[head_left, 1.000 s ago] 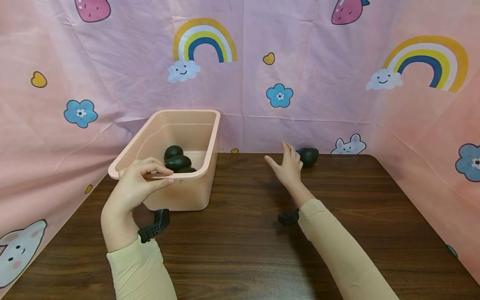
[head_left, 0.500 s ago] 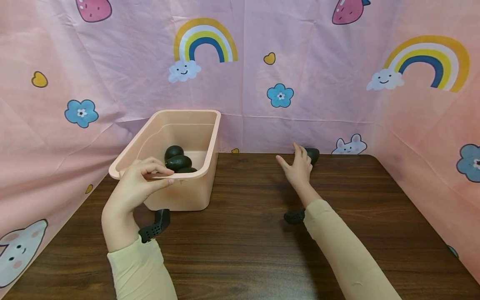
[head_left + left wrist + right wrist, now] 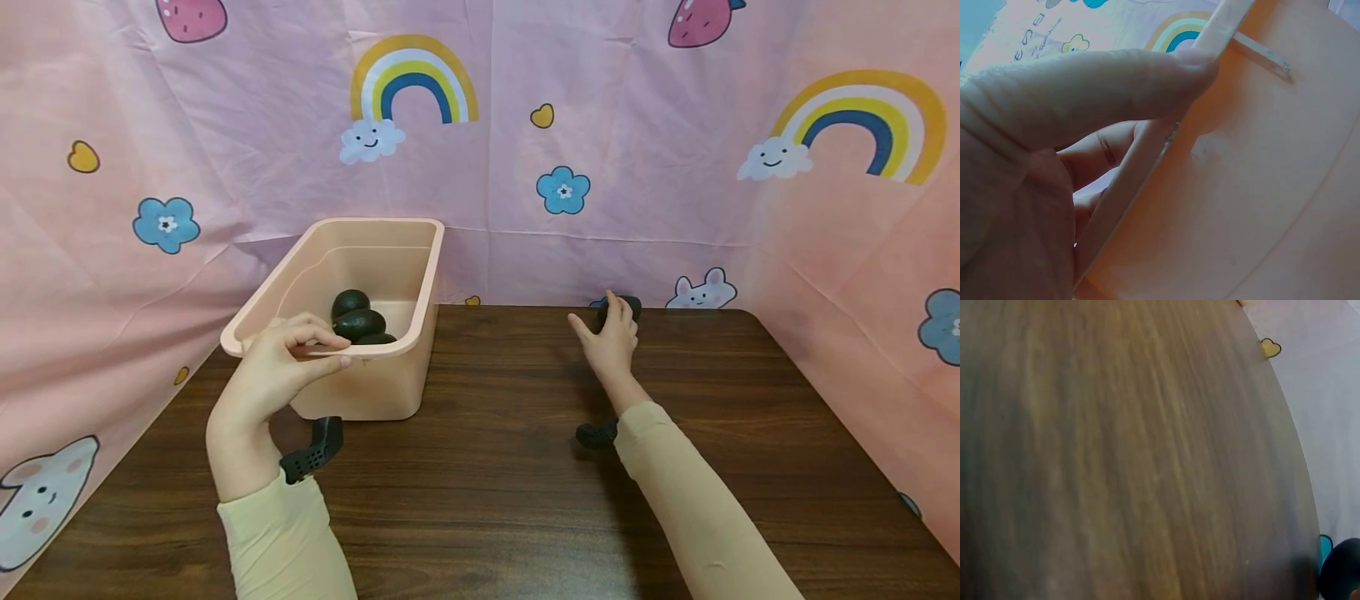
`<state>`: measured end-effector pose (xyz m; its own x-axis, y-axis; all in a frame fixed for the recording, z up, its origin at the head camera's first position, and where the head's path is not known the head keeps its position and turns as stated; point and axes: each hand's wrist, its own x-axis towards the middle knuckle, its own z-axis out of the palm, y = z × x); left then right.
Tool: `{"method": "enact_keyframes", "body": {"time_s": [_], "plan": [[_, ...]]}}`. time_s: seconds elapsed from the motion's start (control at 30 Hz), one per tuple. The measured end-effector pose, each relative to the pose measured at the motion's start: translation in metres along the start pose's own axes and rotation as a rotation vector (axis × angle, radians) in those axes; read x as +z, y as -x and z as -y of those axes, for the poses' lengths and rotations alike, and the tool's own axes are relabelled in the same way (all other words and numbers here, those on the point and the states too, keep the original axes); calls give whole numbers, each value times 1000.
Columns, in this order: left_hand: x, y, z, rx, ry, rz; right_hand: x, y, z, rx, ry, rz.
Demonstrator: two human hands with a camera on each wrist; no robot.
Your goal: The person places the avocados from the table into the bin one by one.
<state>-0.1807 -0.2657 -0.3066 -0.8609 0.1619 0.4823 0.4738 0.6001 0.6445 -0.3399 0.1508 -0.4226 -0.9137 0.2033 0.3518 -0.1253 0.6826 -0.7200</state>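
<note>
My left hand point(image 3: 262, 379) pinches the near rim of a peach plastic bin point(image 3: 408, 379), thumb outside and fingers over the inner side. The left wrist view shows the thumb point(image 3: 1141, 84) pressed on the rim. Inside the bin lie several dark green avocados point(image 3: 360, 323). Toward the table's back edge, my right hand point(image 3: 613, 350) reaches over another avocado point(image 3: 635, 306), its fingers overlapping the fruit and its thumb spread away to the left. That avocado point(image 3: 1340, 573) peeks into the lower right corner of the right wrist view, partly cut off.
The bin stands on the left of a dark wooden table point(image 3: 495, 467). A pink and lilac printed cloth point(image 3: 510, 267) hangs right behind the table's back edge and along both sides. Each wrist carries a black camera mount point(image 3: 315, 450).
My right hand has moved to the right, from beside the lone avocado to over it, covering more of it. The left hand keeps its pinch on the bin's rim.
</note>
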Motion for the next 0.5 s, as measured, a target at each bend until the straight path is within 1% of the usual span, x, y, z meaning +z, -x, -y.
{"method": "enact_keyframes", "body": {"time_s": [0.27,0.5], "plan": [[-1,1,1,-4,-25,-2,-1,-1,-10,56,-79,-84],[-1,0,1,-1,-25,1,0,-2,-19,83,-78,-111]]}}
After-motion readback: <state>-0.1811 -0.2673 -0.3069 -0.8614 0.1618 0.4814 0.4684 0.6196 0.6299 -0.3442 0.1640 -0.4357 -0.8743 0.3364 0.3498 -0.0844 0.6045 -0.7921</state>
